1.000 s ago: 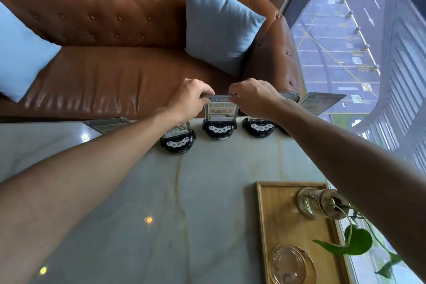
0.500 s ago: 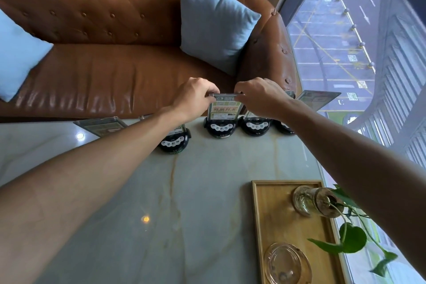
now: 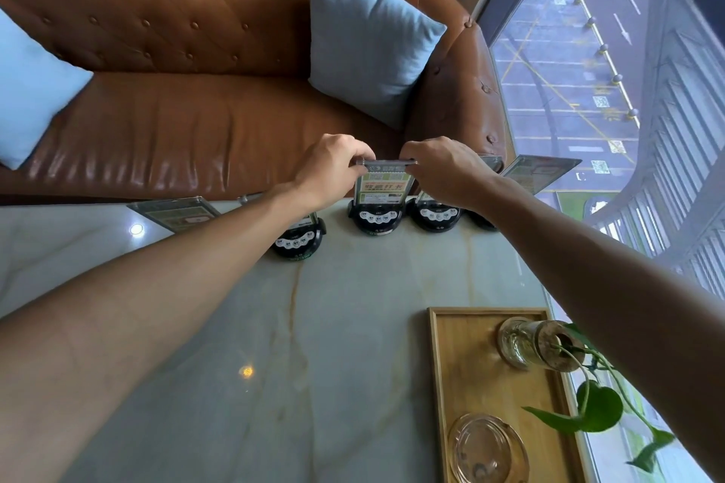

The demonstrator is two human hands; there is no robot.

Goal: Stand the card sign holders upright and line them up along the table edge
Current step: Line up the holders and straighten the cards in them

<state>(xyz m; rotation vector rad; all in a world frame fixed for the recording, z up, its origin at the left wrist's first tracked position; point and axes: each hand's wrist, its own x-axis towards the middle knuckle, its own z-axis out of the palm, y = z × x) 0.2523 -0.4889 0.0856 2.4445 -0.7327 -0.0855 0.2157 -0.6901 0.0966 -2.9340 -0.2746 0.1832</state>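
Two hands meet over one card sign holder [image 3: 379, 195] at the far edge of the marble table [image 3: 353, 325]: the left hand [image 3: 333, 167] pinches the top left corner of its clear panel between thumb and curled fingers, and the right hand [image 3: 445, 169] pinches the top right corner the same way, so both are closed on the same panel. That holder stands upright on its round black base, right at the table's far rim, in front of the brown leather sofa [image 3: 196, 90]. Just to its right a second holder's black base [image 3: 436, 214] sits close beside it, its panel mostly hidden behind the right hand and wrist. Further right a third panel [image 3: 539, 172] juts out tilted past the right forearm; its base is almost wholly covered by the arm. To the left, another black base [image 3: 299, 241] sits a little nearer the camera than the others, out of line with them, and its panel is covered by the left forearm. At far left a clear panel [image 3: 174, 212] lies tilted at the table edge, its base not visible. Open tabletop stretches toward the camera between the two forearms. At lower right a wooden tray [image 3: 463, 365] carries a glass vase [image 3: 525, 343] with a green plant and a glass dish [image 3: 486, 449], cut off by the bottom of the view. The print on the cards is too small to read.
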